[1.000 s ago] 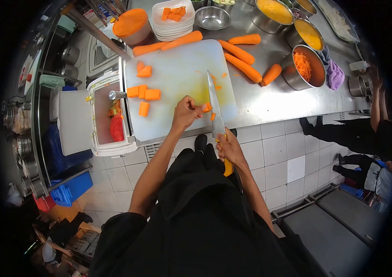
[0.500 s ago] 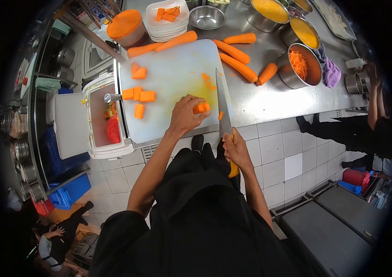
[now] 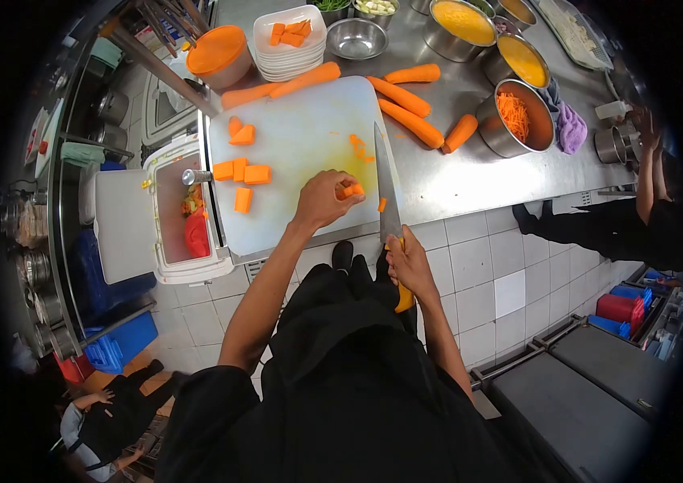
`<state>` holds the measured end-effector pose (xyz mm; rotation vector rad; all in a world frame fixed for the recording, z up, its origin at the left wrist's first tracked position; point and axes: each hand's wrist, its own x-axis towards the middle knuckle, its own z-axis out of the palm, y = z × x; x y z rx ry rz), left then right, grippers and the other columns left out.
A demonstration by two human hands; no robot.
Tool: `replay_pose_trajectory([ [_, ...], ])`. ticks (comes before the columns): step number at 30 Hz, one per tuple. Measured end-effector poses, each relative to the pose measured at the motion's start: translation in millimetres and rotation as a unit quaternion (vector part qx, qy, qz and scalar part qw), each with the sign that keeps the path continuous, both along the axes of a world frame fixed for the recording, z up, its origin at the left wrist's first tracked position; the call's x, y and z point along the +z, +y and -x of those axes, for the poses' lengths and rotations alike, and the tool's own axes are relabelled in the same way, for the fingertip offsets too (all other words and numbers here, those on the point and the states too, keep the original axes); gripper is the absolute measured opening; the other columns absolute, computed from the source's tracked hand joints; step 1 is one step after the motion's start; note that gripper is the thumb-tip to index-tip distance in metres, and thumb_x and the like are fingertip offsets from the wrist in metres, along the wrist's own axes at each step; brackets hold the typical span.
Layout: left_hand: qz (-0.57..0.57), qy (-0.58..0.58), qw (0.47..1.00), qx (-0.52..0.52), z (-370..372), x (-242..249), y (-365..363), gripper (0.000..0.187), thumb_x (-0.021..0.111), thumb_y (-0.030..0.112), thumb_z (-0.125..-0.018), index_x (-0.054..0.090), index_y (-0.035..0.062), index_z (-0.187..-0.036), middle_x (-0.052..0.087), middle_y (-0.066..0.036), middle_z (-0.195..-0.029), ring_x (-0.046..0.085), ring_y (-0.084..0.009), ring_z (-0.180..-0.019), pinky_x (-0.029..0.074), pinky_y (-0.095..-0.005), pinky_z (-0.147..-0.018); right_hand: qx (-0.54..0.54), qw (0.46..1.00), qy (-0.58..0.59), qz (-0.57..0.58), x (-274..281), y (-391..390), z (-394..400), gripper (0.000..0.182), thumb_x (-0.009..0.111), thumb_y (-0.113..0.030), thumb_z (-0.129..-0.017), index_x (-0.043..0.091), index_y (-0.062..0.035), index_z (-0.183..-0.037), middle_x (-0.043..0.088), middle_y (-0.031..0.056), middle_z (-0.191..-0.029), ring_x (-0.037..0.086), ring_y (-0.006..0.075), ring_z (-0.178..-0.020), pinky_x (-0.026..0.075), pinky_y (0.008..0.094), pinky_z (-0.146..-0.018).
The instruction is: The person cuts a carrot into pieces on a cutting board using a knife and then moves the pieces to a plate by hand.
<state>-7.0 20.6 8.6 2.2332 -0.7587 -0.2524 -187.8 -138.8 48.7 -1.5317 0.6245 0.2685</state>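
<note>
My left hand [image 3: 327, 198] is closed around a carrot piece [image 3: 351, 191] near the front of the white cutting board [image 3: 277, 217]. In my right hand [image 3: 410, 262] is a knife [image 3: 388, 181] with a yellow handle, its blade pointing away from me along the board's right edge. The blade stands apart from the carrot in my left hand. A small carrot offcut [image 3: 382, 204] lies against the blade. Thin carrot trimmings [image 3: 358, 147] lie farther back on the board. Several carrot blocks [image 3: 257, 175] rest on its left side.
Whole carrots [image 3: 410, 123] lie behind and right of the board. A pot of shredded carrot [image 3: 513, 117] stands at the right, a stack of white dishes [image 3: 290, 60] at the back. An open bin [image 3: 180, 217] adjoins the board's left side. Two other people are farther off, left and right.
The carrot piece in my left hand has turned slightly and sits lower in my fingers. The knife stays nearly in place. The whole view has shifted a little.
</note>
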Motion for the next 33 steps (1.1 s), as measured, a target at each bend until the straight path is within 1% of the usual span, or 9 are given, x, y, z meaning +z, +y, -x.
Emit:
replay_pose_trajectory([
  [7, 0.052, 0.168, 0.981, 0.078, -3.9, -8.7, -3.0, 0.02, 0.078, 0.026, -0.09, 0.074, 0.0079, -0.098, 0.075, -0.008, -0.091, 0.072, -0.0239, -0.082, 0.056, -0.0364, -0.078, 0.0, 1.0, 0.018, 0.012, 3.7, 0.1, 0.0, 0.024, 0.05, -0.029, -0.111, 0.043, -0.008, -0.101, 0.046, 0.0002, -0.067, 0.045, 0.006, -0.047, 0.039, 0.0255, -0.039],
  [9, 0.156, 0.026, 0.981, 0.11, -9.0, -22.3, -3.1, 0.018, 0.073, 0.025, -0.095, 0.071, 0.0083, -0.102, 0.073, -0.009, -0.09, 0.071, -0.0268, -0.079, 0.055, -0.0379, -0.075, 0.007, 1.0, 0.012, 0.019, 3.8, 0.4, 0.9, 0.024, 0.05, -0.029, -0.111, 0.044, -0.0076, -0.101, 0.046, 0.0002, -0.067, 0.045, 0.0063, -0.047, 0.039, 0.0259, -0.039],
  [13, 0.119, -0.184, 0.954, 0.203, -20.0, -23.8, 5.1, 0.021, 0.069, 0.028, -0.098, 0.068, 0.0086, -0.107, 0.069, -0.011, -0.096, 0.069, -0.0286, -0.081, 0.055, -0.0388, -0.076, 0.04, 0.997, 0.036, 0.059, 12.4, 3.3, -1.0, 0.025, 0.051, -0.029, -0.11, 0.046, -0.0066, -0.1, 0.047, 0.0004, -0.066, 0.048, 0.0073, -0.047, 0.041, 0.0269, -0.04],
  [15, 0.029, -0.025, 0.97, 0.242, -18.1, -17.0, 14.4, 0.027, 0.071, 0.03, -0.096, 0.067, 0.01, -0.114, 0.066, -0.011, -0.102, 0.066, -0.0298, -0.086, 0.053, -0.0413, -0.077, 0.062, 0.994, 0.014, 0.095, 1.1, 5.0, 2.6, 0.025, 0.052, -0.029, -0.109, 0.046, -0.0063, -0.1, 0.049, 0.0012, -0.065, 0.05, 0.0082, -0.048, 0.041, 0.0278, -0.041],
  [17, 0.053, 0.047, 0.972, 0.224, -5.9, -7.2, 18.9, 0.033, 0.075, 0.032, -0.092, 0.067, 0.0105, -0.117, 0.066, -0.01, -0.104, 0.065, -0.0291, -0.092, 0.053, -0.0433, -0.078, 0.082, 0.988, -0.007, 0.132, -7.2, 2.4, 6.6, 0.025, 0.053, -0.028, -0.108, 0.047, -0.006, -0.099, 0.051, 0.002, -0.065, 0.052, 0.009, -0.049, 0.042, 0.0288, -0.042],
  [19, 0.091, -0.016, 0.994, 0.052, 10.8, -4.2, 22.4, 0.036, 0.079, 0.027, -0.089, 0.069, 0.0109, -0.119, 0.066, -0.009, -0.102, 0.063, -0.0255, -0.089, 0.053, -0.0391, -0.078, 0.114, 0.98, 0.041, 0.158, -5.3, 3.6, 6.4, 0.027, 0.051, -0.027, -0.107, 0.052, -0.0009, -0.112, 0.064, 0.0318, -0.086, 0.064, 0.0533, -0.087, 0.049, 0.0537, -0.072],
  [23, 0.07, -0.108, 0.991, 0.03, 17.7, -24.3, 22.7, 0.039, 0.085, 0.025, -0.082, 0.07, 0.0106, -0.115, 0.068, -0.007, -0.102, 0.064, -0.0258, -0.088, 0.052, -0.0388, -0.085, 0.12, 0.977, -0.002, 0.177, -4.6, 2.5, 4.0, 0.026, 0.052, -0.026, -0.107, 0.052, -0.0003, -0.109, 0.064, 0.0314, -0.082, 0.063, 0.0534, -0.084, 0.048, 0.0534, -0.069],
  [31, 0.099, -0.083, 0.991, 0.045, 18.4, -29.5, 21.4, 0.036, 0.087, 0.023, -0.079, 0.073, 0.0104, -0.109, 0.069, -0.006, -0.093, 0.064, -0.0247, -0.084, 0.052, -0.0389, -0.082, 0.132, 0.963, -0.035, 0.231, -4.2, 14.6, 5.0, 0.024, 0.05, -0.022, -0.107, 0.049, 0.002, -0.11, 0.063, 0.0329, -0.078, 0.062, 0.0557, -0.081, 0.046, 0.0587, -0.068],
  [33, 0.103, -0.086, 0.99, 0.052, 19.7, -31.1, 21.1, 0.036, 0.087, 0.023, -0.079, 0.073, 0.01, -0.109, 0.069, -0.006, -0.092, 0.064, -0.0249, -0.083, 0.052, -0.0388, -0.081, 0.127, 0.965, -0.029, 0.229, -2.3, 17.3, 5.0, 0.022, 0.05, -0.022, -0.107, 0.047, 0.0001, -0.106, 0.061, 0.03, -0.075, 0.062, 0.0535, -0.077, 0.046, 0.0542, -0.065],
])
